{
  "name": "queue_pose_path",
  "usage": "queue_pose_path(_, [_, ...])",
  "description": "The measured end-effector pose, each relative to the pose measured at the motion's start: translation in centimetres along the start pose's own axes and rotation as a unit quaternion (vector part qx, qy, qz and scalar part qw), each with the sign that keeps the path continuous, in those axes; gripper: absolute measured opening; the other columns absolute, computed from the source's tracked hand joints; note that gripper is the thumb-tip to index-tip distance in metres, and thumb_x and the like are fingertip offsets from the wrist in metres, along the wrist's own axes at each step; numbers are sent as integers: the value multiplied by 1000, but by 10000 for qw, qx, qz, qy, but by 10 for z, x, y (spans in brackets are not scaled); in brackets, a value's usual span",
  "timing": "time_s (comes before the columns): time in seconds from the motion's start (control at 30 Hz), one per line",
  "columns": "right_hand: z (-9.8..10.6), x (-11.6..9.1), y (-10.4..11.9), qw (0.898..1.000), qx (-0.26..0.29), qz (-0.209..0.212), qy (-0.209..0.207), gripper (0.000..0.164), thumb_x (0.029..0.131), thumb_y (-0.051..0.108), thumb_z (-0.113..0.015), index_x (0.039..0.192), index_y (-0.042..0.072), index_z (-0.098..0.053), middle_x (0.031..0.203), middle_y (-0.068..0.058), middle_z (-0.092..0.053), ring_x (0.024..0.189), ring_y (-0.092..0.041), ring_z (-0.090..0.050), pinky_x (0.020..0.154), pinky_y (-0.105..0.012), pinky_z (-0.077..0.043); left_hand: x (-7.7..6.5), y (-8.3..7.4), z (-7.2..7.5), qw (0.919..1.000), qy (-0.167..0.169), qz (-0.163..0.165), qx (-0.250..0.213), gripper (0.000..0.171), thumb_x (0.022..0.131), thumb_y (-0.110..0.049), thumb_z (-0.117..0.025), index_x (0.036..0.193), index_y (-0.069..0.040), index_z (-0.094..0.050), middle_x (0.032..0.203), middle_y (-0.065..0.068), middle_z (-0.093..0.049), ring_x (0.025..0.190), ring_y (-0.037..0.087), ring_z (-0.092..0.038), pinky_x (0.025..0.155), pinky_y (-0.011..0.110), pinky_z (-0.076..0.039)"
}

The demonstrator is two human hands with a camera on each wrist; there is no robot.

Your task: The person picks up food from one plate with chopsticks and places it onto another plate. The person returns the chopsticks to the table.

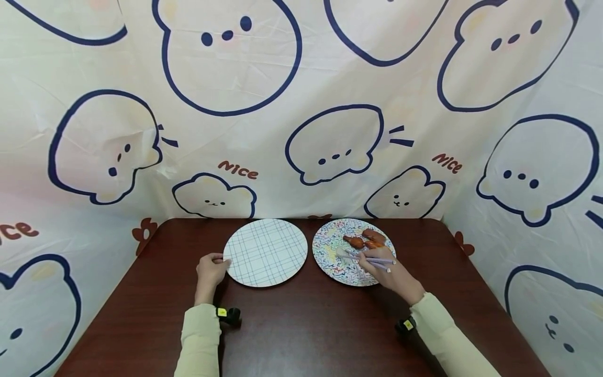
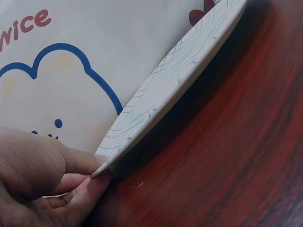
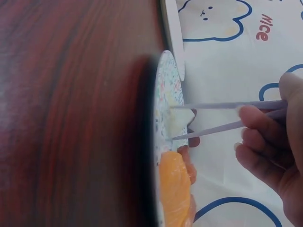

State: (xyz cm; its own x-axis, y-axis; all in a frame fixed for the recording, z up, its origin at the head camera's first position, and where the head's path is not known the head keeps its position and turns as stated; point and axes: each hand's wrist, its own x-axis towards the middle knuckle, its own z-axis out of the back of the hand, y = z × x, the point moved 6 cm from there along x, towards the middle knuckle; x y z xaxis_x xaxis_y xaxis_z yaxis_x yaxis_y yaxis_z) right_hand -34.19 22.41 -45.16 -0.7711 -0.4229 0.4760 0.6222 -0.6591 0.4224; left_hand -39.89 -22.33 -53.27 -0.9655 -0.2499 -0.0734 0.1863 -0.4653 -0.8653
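On the left, the left hand (image 1: 210, 269) pinches the rim of a round white plate with a blue grid pattern (image 1: 265, 253). In the left wrist view the thumb lies on top of that rim (image 2: 165, 90) with fingers beneath. The right hand (image 1: 387, 269) holds a pair of pale lilac chopsticks (image 3: 218, 105) over a multicolour speckled plate (image 1: 330, 267). Their tips stand apart, on either side of a whitish piece (image 3: 179, 120) on this plate. Beside it lie a brown drumstick-shaped piece (image 1: 354, 242), another brown piece (image 1: 374, 235) and a glossy orange piece (image 3: 175, 189).
Both plates stand side by side at the far end of a dark brown wooden table (image 1: 301, 335). A white cloth with cartoon drawings (image 1: 330, 78) hangs behind the table and along both sides. Each wrist carries a small black camera, such as the left one (image 1: 230, 315).
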Motion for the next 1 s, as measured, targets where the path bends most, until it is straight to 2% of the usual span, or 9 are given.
queue_pose_path(0.17, [2, 6, 3, 9995, -279, 74, -104, 24, 95, 8, -70, 73, 16, -77, 60, 15, -59, 61, -1, -49, 56, -20, -45, 0, 2, 0, 10000, 2, -28, -16, 41, 98, -15, -64, 129, 11, -59, 119, 31, -61, 111, 44, -54, 84, 51, -52])
queue_pose_path(0.33, [2, 6, 5, 9969, -689, 338, -181, 32, 96, 12, -68, 65, 18, -69, 59, 20, -56, 56, 1, -46, 56, -21, -46, 0, 2, -1, 10000, -1, -32, -21, 41, 98, -15, -63, 129, 11, -59, 120, 31, -61, 113, 44, -53, 85, 52, -51])
queue_pose_path(0.5, [-3, 4, 1, 9971, -655, 397, -42, 33, 96, 7, -67, 64, 14, -67, 57, 21, -48, 53, 3, -39, 56, -20, -43, -1, 2, -1, 10000, 37, -14, -29, 41, 99, -15, -63, 130, 11, -58, 121, 31, -60, 111, 44, -54, 85, 52, -51])
queue_pose_path(0.67, [-5, 3, 2, 9969, -656, 429, 119, 36, 97, 7, -64, 62, 15, -62, 55, 21, -41, 52, 3, -38, 55, -19, -41, 0, 2, -1, 10000, 15, -10, -4, 41, 98, -16, -64, 129, 10, -59, 120, 30, -61, 109, 43, -56, 83, 50, -52])
queue_pose_path(1.0, [-4, 3, 4, 9972, -591, 281, 360, 35, 102, 14, -60, 67, 12, -65, 56, 19, -42, 55, 1, -42, 57, -20, -43, 0, 2, 0, 10000, -36, -21, 9, 40, 98, -16, -64, 129, 10, -60, 119, 29, -61, 108, 42, -57, 82, 49, -52])
